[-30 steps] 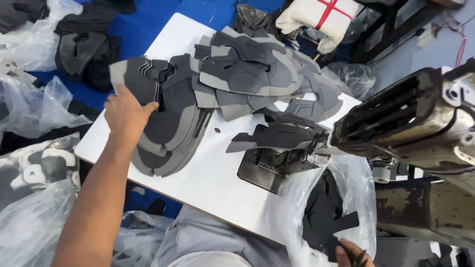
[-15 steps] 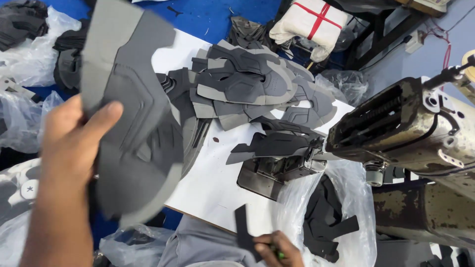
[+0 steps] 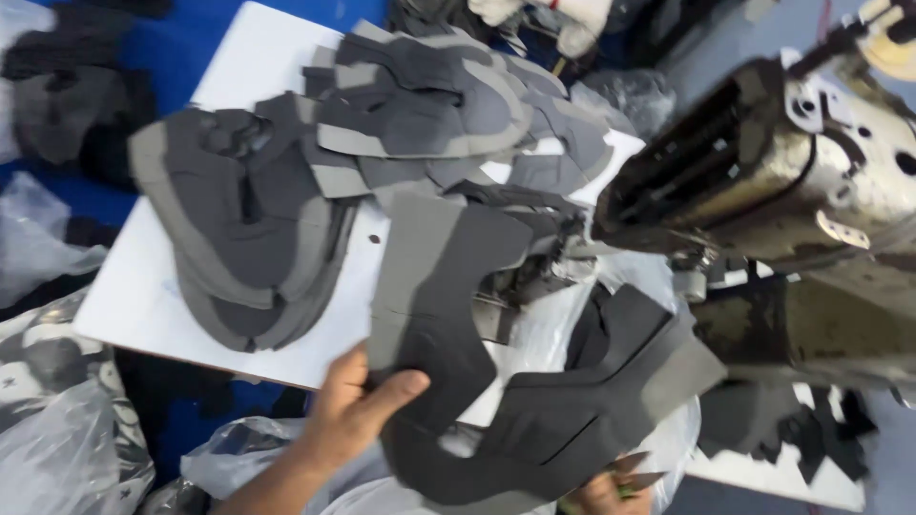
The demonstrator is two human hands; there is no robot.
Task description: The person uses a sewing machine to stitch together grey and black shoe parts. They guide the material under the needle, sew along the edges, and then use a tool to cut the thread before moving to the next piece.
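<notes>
My left hand [image 3: 358, 410] grips a large U-shaped dark grey fabric piece with lighter grey edges [image 3: 477, 381], held low over the near edge of the white table [image 3: 143, 296]. At the bottom edge my right hand [image 3: 606, 491] shows only in part, touching the piece's right arm and holding small snips whose blades stick out. A stack of similar grey pieces [image 3: 239, 229] lies on the table to the left. Another heap of cut pieces [image 3: 429, 105] lies farther back.
A worn metal sewing machine head [image 3: 792, 172] fills the right side. Clear plastic bags with dark pieces [image 3: 67, 448] lie at the lower left, another bag [image 3: 592, 315] hangs under the machine. Blue floor [image 3: 172, 29] and dark fabric heaps lie beyond the table.
My left hand lifted one grey piece off the left stack, swung it up, then brought it down right toward the machine. My right hand rose to meet it.
</notes>
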